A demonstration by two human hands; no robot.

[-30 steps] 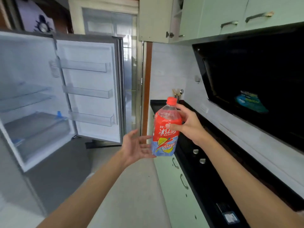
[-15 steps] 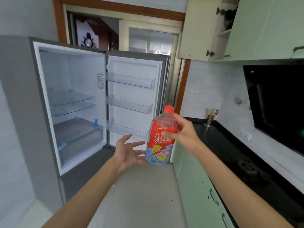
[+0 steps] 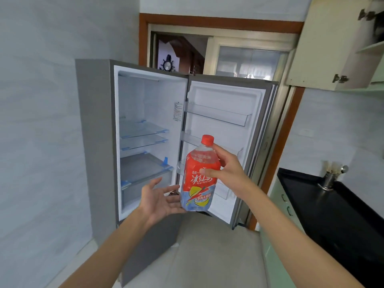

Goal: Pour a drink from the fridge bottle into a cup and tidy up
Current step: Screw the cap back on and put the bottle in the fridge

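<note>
An ice tea bottle (image 3: 198,179) with a red cap and red-and-blue label is upright in mid-air before the open fridge (image 3: 145,142). My right hand (image 3: 228,173) grips its upper half, thumb across the label. My left hand (image 3: 160,199) is spread palm up just left of the bottle's base, fingertips at or near its lower edge; contact is unclear. The fridge door (image 3: 226,142) stands wide open behind the bottle, its shelves bare. No cup is in view.
A black countertop (image 3: 332,215) with a metal utensil holder (image 3: 330,179) runs along the right above green cabinets (image 3: 284,202). An upper cupboard door (image 3: 332,48) hangs open at top right. A doorway lies behind the fridge, and a grey wall is on the left.
The view has swung left from the stove toward the fridge, which now faces me. Both hands and the bottle kept the same pose, now in front of the fridge door shelves.
</note>
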